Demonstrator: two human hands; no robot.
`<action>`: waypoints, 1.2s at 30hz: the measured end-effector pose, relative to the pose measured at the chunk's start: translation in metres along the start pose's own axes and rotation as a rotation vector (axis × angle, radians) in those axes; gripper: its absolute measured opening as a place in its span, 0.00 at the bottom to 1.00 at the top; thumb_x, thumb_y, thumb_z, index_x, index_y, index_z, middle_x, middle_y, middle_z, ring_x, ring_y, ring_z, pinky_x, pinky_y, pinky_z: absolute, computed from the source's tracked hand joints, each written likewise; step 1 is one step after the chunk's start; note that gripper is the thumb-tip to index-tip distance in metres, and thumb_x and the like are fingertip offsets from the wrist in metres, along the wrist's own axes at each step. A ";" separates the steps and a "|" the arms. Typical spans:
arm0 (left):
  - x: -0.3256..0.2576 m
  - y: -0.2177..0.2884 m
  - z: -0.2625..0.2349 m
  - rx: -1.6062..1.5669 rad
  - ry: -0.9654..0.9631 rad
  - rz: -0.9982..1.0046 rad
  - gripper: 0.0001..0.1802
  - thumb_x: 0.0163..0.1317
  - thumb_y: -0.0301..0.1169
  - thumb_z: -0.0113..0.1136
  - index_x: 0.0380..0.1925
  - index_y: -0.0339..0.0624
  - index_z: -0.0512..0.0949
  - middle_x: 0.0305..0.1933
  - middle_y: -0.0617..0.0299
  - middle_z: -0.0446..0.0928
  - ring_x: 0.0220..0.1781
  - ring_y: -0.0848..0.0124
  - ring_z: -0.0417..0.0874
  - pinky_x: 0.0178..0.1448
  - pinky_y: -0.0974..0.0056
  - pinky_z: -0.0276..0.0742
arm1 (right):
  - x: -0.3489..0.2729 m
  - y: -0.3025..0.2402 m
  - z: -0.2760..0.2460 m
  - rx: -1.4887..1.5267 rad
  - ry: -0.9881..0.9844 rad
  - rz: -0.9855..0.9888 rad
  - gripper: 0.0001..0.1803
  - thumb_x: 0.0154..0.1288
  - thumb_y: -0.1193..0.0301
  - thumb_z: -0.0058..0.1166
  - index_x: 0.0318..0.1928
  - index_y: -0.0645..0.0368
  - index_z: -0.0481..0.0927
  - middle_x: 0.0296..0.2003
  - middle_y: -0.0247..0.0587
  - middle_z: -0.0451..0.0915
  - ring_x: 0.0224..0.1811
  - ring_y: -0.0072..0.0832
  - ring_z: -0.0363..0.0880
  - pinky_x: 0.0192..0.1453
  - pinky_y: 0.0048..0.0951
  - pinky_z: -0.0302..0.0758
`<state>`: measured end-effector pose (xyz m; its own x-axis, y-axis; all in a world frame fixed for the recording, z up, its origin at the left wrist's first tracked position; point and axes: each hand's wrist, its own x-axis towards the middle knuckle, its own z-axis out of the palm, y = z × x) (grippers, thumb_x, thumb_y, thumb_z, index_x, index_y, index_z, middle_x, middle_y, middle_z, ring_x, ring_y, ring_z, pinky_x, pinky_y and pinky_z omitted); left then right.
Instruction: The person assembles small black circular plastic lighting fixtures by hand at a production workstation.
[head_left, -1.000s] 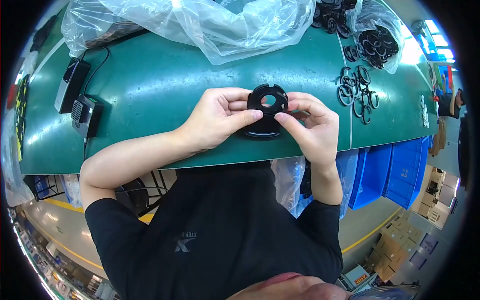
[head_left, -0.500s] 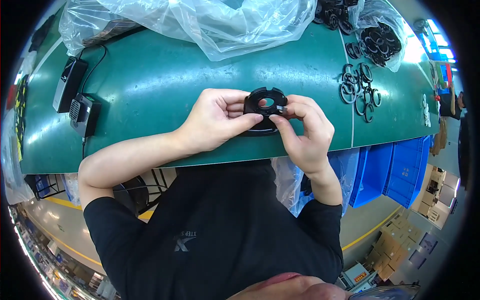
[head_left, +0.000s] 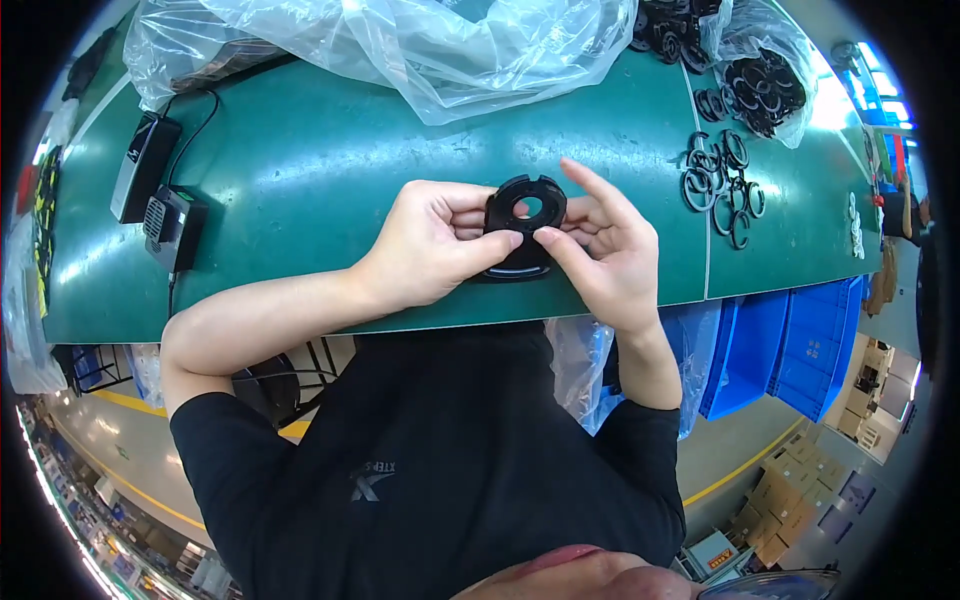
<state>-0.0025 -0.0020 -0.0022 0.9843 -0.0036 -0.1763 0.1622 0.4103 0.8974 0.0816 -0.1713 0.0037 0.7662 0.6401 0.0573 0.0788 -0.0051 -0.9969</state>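
Near the green table's [head_left: 300, 190] front edge, black disc [head_left: 525, 215] between both hands' fingers [head_left: 500, 243].

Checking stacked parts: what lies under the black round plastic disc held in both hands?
Under the black round plastic disc, a second dark round part rests on the green table; its centre is covered by the thumbs.

You are holding the round slotted disc [head_left: 524, 208] between your left hand [head_left: 432, 243] and right hand [head_left: 605, 250] above the table [head_left: 300, 160]; loose rings [head_left: 722, 185] are lying right, adapters [head_left: 160, 200] left, plastic bag [head_left: 420, 40] behind.
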 end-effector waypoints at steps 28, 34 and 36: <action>0.002 0.010 0.002 0.071 -0.018 0.084 0.13 0.60 0.25 0.57 0.45 0.33 0.75 0.42 0.61 0.76 0.44 0.77 0.75 0.50 0.70 0.71 | -0.005 -0.005 0.012 -0.035 0.180 -0.161 0.06 0.52 0.82 0.60 0.32 0.68 0.80 0.29 0.41 0.80 0.30 0.22 0.79 0.35 0.19 0.76; 0.001 0.007 0.001 0.046 -0.002 0.059 0.12 0.60 0.25 0.56 0.43 0.32 0.76 0.42 0.60 0.77 0.44 0.77 0.75 0.49 0.71 0.72 | -0.003 -0.005 0.013 -0.285 0.189 -0.368 0.04 0.50 0.83 0.60 0.29 0.67 0.80 0.27 0.43 0.81 0.27 0.24 0.80 0.31 0.20 0.76; 0.001 0.007 0.001 0.034 0.003 0.053 0.12 0.60 0.25 0.56 0.43 0.32 0.76 0.41 0.60 0.77 0.43 0.77 0.76 0.49 0.71 0.72 | -0.004 -0.006 0.014 -0.315 0.193 -0.367 0.04 0.50 0.84 0.60 0.29 0.67 0.80 0.27 0.43 0.80 0.27 0.25 0.80 0.31 0.20 0.75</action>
<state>-0.0007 -0.0003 0.0040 0.9914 0.0195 -0.1295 0.1126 0.3784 0.9188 0.0694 -0.1627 0.0087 0.7534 0.4899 0.4386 0.5297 -0.0569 -0.8463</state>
